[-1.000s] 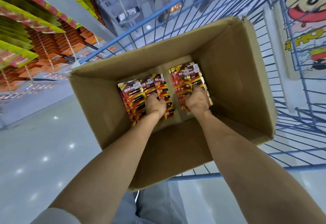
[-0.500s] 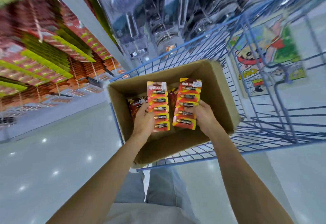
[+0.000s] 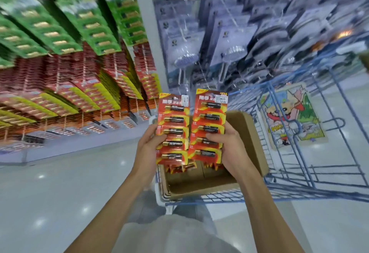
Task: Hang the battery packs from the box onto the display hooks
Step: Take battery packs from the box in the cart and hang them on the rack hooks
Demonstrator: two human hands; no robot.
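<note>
**Desk:** What fills the nine o'clock side?

**Photographer:** Blurred display racks [image 3: 79,93] of red, yellow and green carded packs in a shop aisle.

**Desk:** And the hands?

**Photographer:** Both reach up from six o'clock. The left hand [image 3: 148,143] grips one stack of battery packs [image 3: 173,129] by its lower left edge, fingers curled round it. The right hand [image 3: 229,147] holds a second stack [image 3: 209,125] by its lower right edge, thumb across the front. The stacks stand upright, side by side at centre.

**Desk:** The rest?

**Photographer:** The cardboard box [image 3: 245,133] sits open toward five o'clock, below the hands, in a blue wire cart [image 3: 299,173]. More packs [image 3: 179,168] lie inside it.
</note>
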